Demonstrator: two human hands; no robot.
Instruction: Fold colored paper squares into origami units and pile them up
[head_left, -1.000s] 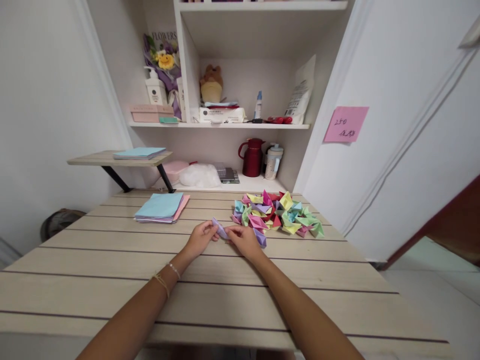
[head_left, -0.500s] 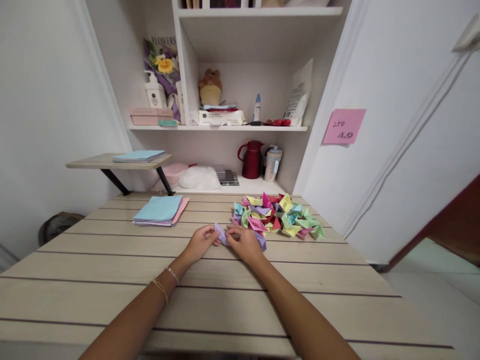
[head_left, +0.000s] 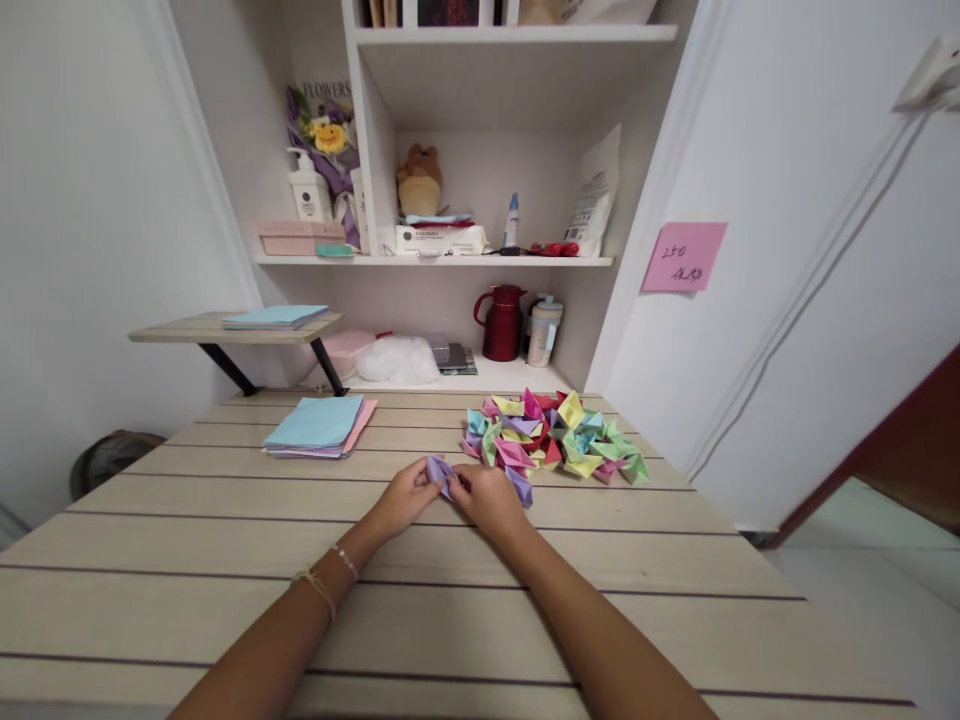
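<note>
Both hands meet over the middle of the wooden table [head_left: 225, 560]. My left hand [head_left: 403, 497] and my right hand [head_left: 489, 497] pinch a small folded lilac paper piece [head_left: 440, 473] between their fingertips, just above the tabletop. A second lilac folded piece [head_left: 521, 485] lies right beside my right hand. Just behind the hands is a heap of several folded paper pieces [head_left: 555, 435] in pink, yellow, green, blue and red.
A stack of flat paper sheets [head_left: 319, 425], blue on top, lies at the back left. A small raised shelf [head_left: 225, 325] holds more sheets. Behind are wall shelves with a red jug [head_left: 502, 322], a cup [head_left: 544, 330], bottles and a plush toy. A pink note [head_left: 682, 257] sticks to the right wall.
The hands have drawn closer together on the lilac piece and worked it smaller. The view has tilted slightly, so everything sits a little lower in frame.
</note>
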